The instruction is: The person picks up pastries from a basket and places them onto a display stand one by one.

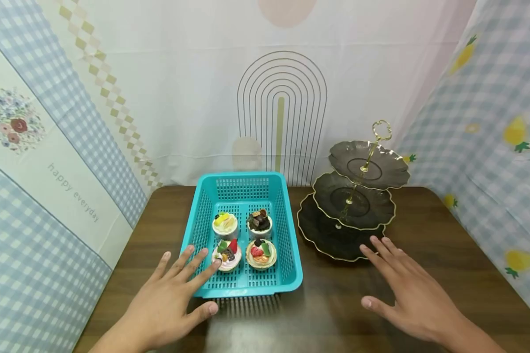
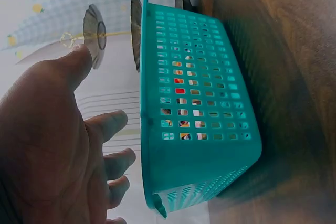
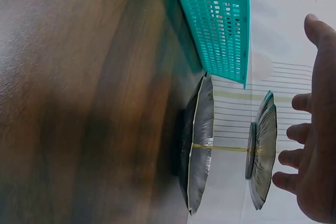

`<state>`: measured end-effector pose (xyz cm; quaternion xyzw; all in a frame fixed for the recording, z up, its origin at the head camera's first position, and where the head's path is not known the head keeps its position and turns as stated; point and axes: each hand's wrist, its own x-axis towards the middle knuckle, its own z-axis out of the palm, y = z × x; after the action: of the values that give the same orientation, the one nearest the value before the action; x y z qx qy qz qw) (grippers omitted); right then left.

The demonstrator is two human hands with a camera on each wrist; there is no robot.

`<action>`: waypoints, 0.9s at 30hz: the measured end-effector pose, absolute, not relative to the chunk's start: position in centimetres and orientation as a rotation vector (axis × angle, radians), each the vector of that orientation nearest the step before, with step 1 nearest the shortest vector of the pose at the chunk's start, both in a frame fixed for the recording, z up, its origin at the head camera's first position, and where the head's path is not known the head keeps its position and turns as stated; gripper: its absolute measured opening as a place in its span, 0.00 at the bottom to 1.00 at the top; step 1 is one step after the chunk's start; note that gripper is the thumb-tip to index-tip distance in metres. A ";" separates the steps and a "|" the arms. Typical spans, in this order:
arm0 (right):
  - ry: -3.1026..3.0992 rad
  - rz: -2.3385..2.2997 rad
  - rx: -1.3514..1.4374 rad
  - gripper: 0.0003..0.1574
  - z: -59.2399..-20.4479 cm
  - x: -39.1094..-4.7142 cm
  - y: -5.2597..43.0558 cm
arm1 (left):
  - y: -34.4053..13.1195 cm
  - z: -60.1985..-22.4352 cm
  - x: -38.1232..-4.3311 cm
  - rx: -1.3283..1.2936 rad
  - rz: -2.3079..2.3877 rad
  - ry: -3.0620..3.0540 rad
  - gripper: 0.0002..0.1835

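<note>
A turquoise plastic basket [image 1: 293,245] stands on the table with cupcakes inside, set in two rows. One cupcake [image 1: 225,223] has yellow fruit on top, another [image 1: 259,221] dark chocolate pieces; the two nearer ones [image 1: 226,256] [image 1: 261,254] carry red fruit and green bits. My left hand [image 1: 165,299], fingers spread and straight, overlaps the basket's near left corner in the head view and holds nothing. On the right, my right hand [image 1: 408,289] is spread in front of a black three-tier stand [image 1: 353,201] with gold rims, its fingertips near the lowest plate. It holds nothing either.
The brown wooden table [image 1: 318,314] has a white cloth [image 1: 194,98] with printed arches behind it. Checked cloth hangs along both sides. The stand's gold ring handle [image 1: 382,130] rises above its top plate, at the back right.
</note>
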<state>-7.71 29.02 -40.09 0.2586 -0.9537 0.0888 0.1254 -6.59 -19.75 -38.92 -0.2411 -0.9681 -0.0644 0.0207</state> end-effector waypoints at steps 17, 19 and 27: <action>-2.738 0.268 0.858 0.60 -39.4 -9.1 26.1 | -21.3 -39.7 -5.8 -0.637 -0.244 -3.025 0.38; -2.747 0.273 0.862 0.60 -39.4 -9.3 25.7 | -21.6 -39.8 -5.9 -0.600 -0.243 -3.032 0.37; -2.753 0.302 0.890 0.59 -39.7 -9.9 23.7 | -22.6 -40.6 -6.4 -0.498 -0.258 -3.063 0.38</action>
<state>-9.87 23.71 -39.69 0.3039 -0.9400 0.1032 0.1160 -6.36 -22.59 -40.57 -0.1600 -0.9835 -0.0827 0.0138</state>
